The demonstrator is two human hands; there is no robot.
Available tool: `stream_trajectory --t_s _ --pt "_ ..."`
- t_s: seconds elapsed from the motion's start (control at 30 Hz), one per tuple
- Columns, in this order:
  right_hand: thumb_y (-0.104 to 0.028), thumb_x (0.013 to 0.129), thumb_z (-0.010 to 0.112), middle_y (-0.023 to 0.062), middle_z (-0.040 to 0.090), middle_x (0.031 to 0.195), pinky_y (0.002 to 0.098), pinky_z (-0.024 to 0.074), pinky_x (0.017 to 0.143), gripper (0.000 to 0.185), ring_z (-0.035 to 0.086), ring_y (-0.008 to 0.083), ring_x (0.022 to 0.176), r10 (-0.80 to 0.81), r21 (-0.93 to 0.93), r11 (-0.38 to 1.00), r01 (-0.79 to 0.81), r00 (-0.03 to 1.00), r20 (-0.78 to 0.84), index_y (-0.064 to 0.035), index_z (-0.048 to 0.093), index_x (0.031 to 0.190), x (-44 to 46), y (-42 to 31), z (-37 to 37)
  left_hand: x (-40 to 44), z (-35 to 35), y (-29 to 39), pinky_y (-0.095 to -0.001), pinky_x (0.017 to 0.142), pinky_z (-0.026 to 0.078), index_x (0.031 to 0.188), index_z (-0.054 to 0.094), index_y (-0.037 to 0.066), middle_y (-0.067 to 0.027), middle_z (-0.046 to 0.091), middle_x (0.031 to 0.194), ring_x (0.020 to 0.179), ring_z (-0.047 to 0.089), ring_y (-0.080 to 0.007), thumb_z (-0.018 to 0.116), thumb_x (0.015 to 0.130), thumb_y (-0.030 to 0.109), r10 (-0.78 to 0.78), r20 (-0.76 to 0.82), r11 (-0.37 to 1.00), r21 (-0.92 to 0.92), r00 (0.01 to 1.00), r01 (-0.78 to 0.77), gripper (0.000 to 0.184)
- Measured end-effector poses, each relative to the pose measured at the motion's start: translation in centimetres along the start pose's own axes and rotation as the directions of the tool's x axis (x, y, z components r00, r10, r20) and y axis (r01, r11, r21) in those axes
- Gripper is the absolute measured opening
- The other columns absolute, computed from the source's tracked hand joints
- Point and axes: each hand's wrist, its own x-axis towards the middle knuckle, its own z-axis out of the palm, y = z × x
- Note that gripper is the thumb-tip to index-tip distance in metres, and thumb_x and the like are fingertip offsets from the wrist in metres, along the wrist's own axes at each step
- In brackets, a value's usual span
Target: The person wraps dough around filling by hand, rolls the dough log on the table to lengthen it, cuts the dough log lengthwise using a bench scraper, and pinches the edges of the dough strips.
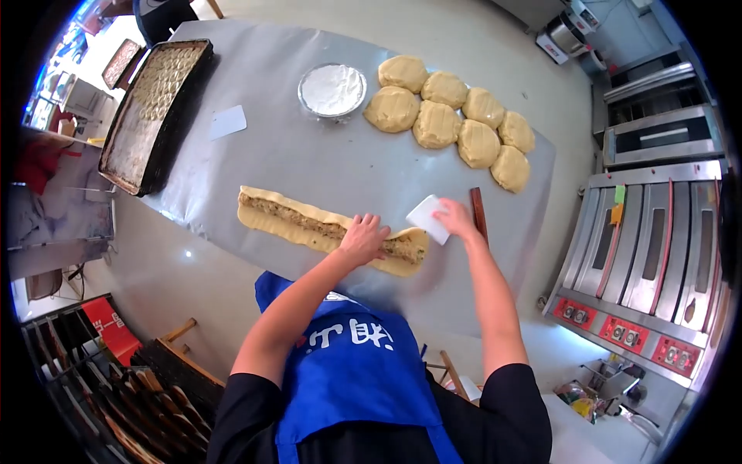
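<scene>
A long, flat strip of dough [290, 241] lies on the table in front of me, a line of brownish minced filling [297, 219] running along it. My left hand [363, 241] rests across the strip right of its middle, fingers spread and touching the dough and filling. Just beyond the strip's right end, my right hand [456, 219] grips a white plastic dough scraper [427, 220]. Right of that hand lies a dark reddish-brown wooden stick [478, 213], partly hidden by the wrist.
Several rounds of dough [435, 124] sit at the table's far right, beside a bowl of white flour [332, 90]. A second white scraper [229, 123] lies farther left. At the left edge is a large baking tray [127, 158] partly filled with small pieces. Ovens [641, 255] stand right.
</scene>
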Motion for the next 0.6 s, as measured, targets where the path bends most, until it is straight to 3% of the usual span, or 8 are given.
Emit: stream_trajectory --t_s 0.07,0.13,0.2,0.3,0.33,0.47,0.57,0.6 --pt "-0.023 0.094 0.081 0.0181 0.08 0.099 0.042 0.0589 0.082 0.03 0.078 0.0282 0.093 0.066 0.106 0.988 -0.109 0.934 0.352 -0.0064 0.078 0.119 -2.0 -3.7 0.8 -0.2 -0.1 0.3 -0.0454 0.1 0.045 0.123 0.07 0.014 -0.0106 0.064 0.12 0.123 0.057 -0.0297 0.093 0.073 0.053 -0.011 0.023 1.0 -0.021 1.0 0.011 0.067" --pt "-0.016 0.097 0.074 0.0175 0.078 0.094 0.042 0.0593 0.077 0.02 0.078 0.0305 0.09 0.114 -0.09 0.992 -0.085 0.912 0.394 -0.009 0.079 0.115 -5.2 -10.0 -2.1 0.0 -0.1 0.6 -0.0454 0.1 0.045 0.123 0.069 0.013 -0.0104 0.063 0.12 0.122 0.057 -0.0299 0.094 0.072 0.051 -0.02 0.033 0.999 -0.033 0.999 0.021 0.068" --pt "-0.01 0.102 0.065 0.0166 0.076 0.09 0.0445 0.0581 0.073 0.02 0.076 0.0349 0.088 -0.39 -0.149 0.901 0.408 0.911 0.136 -0.0064 0.078 0.116 -10.0 -9.7 -1.7 0.1 0.1 0.8 -0.0454 0.1 0.046 0.123 0.068 0.012 -0.0101 0.063 0.119 0.122 0.057 -0.0301 0.095 0.071 0.049 -0.035 0.046 0.998 -0.045 0.998 0.037 0.069" --pt "-0.009 0.106 0.057 0.0165 0.077 0.094 0.0467 0.0589 0.075 0.024 0.075 0.0383 0.089 -0.576 -0.186 0.811 0.554 0.813 -0.09 -0.0022 0.075 0.122 -15.2 -12.0 -2.1 1.0 0.9 2.0 -0.0446 0.099 0.046 0.128 0.067 0.013 -0.0082 0.065 0.121 0.121 0.058 -0.0286 0.094 0.072 0.048 0.13 0.08 0.99 0.044 0.988 -0.134 0.071" --pt "-0.009 0.106 0.057 0.0165 0.077 0.094 0.0467 0.0589 0.075 0.024 0.075 0.0383 0.089 -0.581 -0.191 0.807 0.559 0.809 -0.088 -0.0022 0.075 0.122 -14.8 -11.2 -2.5 1.3 1.2 2.4 -0.0446 0.099 0.046 0.128 0.067 0.013 -0.0082 0.065 0.121 0.121 0.058 -0.0286 0.094 0.072 0.048 0.129 0.072 0.99 0.045 0.989 -0.132 0.071" --pt "-0.019 0.109 0.064 0.0236 0.073 0.118 0.0547 0.0572 0.091 0.041 0.072 0.0423 0.109 -0.113 -0.133 0.988 0.075 0.945 -0.307 -0.0011 0.061 0.146 -9.8 -9.1 -5.7 1.9 1.9 4.0 -0.0437 0.099 0.046 0.125 0.069 0.014 -0.0083 0.064 0.12 0.123 0.057 -0.0274 0.09 0.08 0.044 0.171 0.062 0.977 0.114 0.983 -0.177 0.059" --pt "-0.018 0.105 0.067 0.0272 0.067 0.133 0.0539 0.0525 0.103 0.054 0.063 0.0423 0.128 -0.149 -0.236 0.969 0.068 0.926 -0.347 0.0004 0.053 0.154 -7.3 -7.7 -6.0 1.8 1.5 4.0 -0.0442 0.1 0.045 0.124 0.069 0.014 -0.0089 0.063 0.12 0.124 0.056 -0.0278 0.09 0.081 0.044 0.167 0.076 0.982 0.075 0.983 -0.172 0.057" --pt "-0.018 0.103 0.069 0.0273 0.065 0.138 0.0522 0.0509 0.107 0.057 0.06 0.0423 0.132 -0.244 -0.281 0.942 0.185 0.95 -0.193 -0.0009 0.053 0.155 -7.4 -8.9 -6.5 1.8 1.6 3.8 -0.0444 0.1 0.045 0.124 0.069 0.014 -0.0094 0.063 0.12 0.124 0.056 -0.0283 0.09 0.08 0.044 0.168 0.066 0.983 0.061 0.984 -0.172 0.057"
